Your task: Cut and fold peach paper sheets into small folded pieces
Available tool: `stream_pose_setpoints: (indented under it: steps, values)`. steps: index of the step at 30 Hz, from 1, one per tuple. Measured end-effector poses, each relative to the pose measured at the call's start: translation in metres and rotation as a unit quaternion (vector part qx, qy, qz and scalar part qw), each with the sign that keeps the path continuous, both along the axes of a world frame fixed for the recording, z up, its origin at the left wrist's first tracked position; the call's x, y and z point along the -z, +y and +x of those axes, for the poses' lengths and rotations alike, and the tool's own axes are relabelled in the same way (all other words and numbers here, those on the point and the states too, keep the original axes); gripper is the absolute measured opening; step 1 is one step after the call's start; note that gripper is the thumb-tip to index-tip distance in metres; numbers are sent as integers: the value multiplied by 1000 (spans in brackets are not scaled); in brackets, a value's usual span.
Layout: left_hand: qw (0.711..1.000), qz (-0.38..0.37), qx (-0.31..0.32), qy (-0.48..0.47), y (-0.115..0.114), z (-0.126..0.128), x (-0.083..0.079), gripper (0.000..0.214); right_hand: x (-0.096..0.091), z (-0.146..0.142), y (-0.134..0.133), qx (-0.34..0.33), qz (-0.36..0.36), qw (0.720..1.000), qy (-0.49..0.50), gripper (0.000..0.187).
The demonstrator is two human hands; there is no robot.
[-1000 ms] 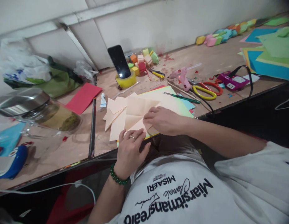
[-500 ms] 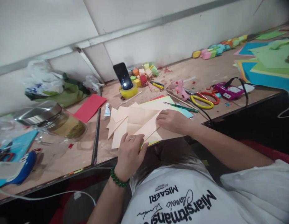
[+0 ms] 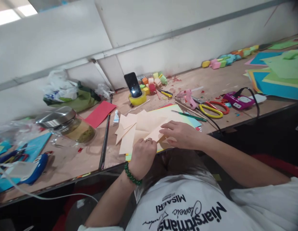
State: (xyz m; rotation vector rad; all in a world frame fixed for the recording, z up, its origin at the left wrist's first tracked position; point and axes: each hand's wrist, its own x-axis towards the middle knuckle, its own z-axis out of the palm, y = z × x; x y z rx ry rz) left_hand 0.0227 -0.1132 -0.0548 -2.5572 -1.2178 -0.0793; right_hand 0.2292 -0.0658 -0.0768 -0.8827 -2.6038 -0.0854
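Between the glue gun point(image 3: 186, 97) and the far row of coloured blocks point(image 3: 221, 62), we could pass over the bench point(image 3: 193, 77); nearer our right hand point(image 3: 181, 133), the green tool point(image 3: 189, 115) and scissors point(image 3: 204, 105) crowd us; ahead, a tilted phone point(image 3: 133, 84); leftward, a jar point(image 3: 79, 130).

Shows one left hand point(image 3: 144, 157) and one right hand point(image 3: 182, 134), two in all. Counts one ring point(image 3: 149, 140) and one bracelet point(image 3: 132, 175). Lists at least three peach sheets point(image 3: 128, 141), overlapping too much for an exact number, at least three blue sheets point(image 3: 281, 89), and one red sheet point(image 3: 100, 114) in the open. Has one heap of cubes point(image 3: 155, 82) and one row of cubes point(image 3: 228, 59), both too crowded to number. Tallies one phone point(image 3: 133, 84), one tape roll point(image 3: 138, 100), one cutter point(image 3: 166, 93), one glue gun point(image 3: 187, 96), one green tool point(image 3: 192, 116), one tube point(image 3: 115, 117), one jar point(image 3: 83, 131), one power socket point(image 3: 240, 100). Adds one yellow scissor loop point(image 3: 215, 116) and one red scissor loop point(image 3: 227, 110), plus one blue case point(image 3: 39, 170).
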Motion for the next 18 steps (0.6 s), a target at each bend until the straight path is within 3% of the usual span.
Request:
stream_pose_setpoints:
  steps: [2,6,9,11,15,18]
  values:
    - [999,12,15,-27,1,-7,-1,19,3,4,5,-5,38,999,15,37]
    - [990,73,56,-106,10,-29,0,20,5,13,13,-2,85,996,25,22]
    - [989,87,19,-120,17,-39,5,23,2,11,7,0,67,998,-8,24]
    - [991,61,-5,-120,17,-37,10,25,-1,4,-2,3,56,997,-48,24]
    - [986,-39,40,-154,4,-24,21,30,-3,-15,-20,-7,41,994,-100,18]
    - [980,-53,46,-187,-7,-20,27,32,-4,-16,-21,-38,-43,996,-68,18]
